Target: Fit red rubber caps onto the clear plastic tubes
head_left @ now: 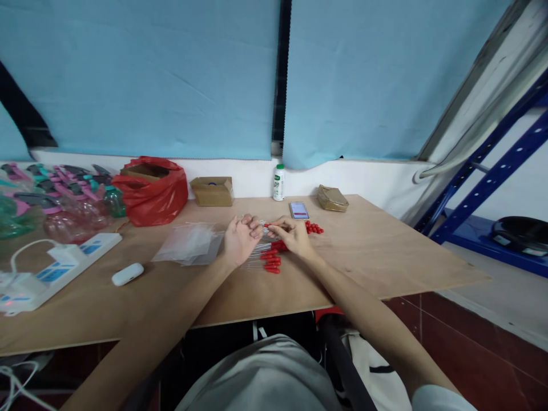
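Observation:
My left hand (240, 238) and my right hand (293, 235) meet over the middle of the wooden table (363, 257), fingers curled together around a thin clear dropper with a red bulb (268, 228). Below the hands lie several more droppers with red bulbs (269, 262). A small heap of loose red bulbs (314, 228) sits just right of my right hand. A stack of clear plastic bags (188, 242) lies left of my left hand.
A phone (298, 210), a white bottle (279, 182), two small cardboard boxes (213, 190) and a red bag (154, 191) stand along the back. Power strips (60, 262), a white case (127, 274) and spray bottles (51, 194) fill the left. Blue shelving (492, 177) stands right.

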Motion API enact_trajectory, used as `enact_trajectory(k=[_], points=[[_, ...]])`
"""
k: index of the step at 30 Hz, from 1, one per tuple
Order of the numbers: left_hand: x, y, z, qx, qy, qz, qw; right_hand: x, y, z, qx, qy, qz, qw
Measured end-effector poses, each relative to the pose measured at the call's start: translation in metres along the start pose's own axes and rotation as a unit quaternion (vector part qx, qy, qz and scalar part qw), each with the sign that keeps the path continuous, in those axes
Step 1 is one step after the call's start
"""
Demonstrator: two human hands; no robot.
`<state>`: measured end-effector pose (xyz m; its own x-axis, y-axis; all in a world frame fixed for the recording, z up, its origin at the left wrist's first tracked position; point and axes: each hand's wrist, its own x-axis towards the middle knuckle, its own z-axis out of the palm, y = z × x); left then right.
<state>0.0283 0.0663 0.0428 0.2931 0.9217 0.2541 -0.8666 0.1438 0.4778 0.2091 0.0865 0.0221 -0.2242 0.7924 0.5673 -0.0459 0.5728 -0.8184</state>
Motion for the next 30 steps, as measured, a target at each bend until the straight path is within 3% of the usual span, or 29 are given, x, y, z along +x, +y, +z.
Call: enact_trajectory(k=[4, 10, 15, 21, 30], points=[[0.0, 0.002, 0.001, 0.001, 0.009, 0.002, 1.0, 0.001, -0.002, 0.001, -0.01, -0.002, -0.013, 1.0], [0.001, 0.006, -0.002, 0.016, -0.002, 0.015, 1.0, 0.001, -0.008, -0.001, -0.146, 0.0, -0.087, 0.985], [0.002, 0.007, -0.004, 0.011, 0.02, 0.003, 1.0, 0.001, -0.009, -0.003, -0.171, -0.002, -0.124, 0.978], [0.002, 0.008, -0.005, 0.004, -0.005, 0.007, 1.0, 0.003, -0.005, -0.003, -0.153, -0.007, -0.093, 0.984], [0.003, 0.006, -0.008, -0.008, -0.016, 0.007, 1.0, 0.003, 0.001, 0.002, -0.011, -0.021, -0.011, 1.0]])
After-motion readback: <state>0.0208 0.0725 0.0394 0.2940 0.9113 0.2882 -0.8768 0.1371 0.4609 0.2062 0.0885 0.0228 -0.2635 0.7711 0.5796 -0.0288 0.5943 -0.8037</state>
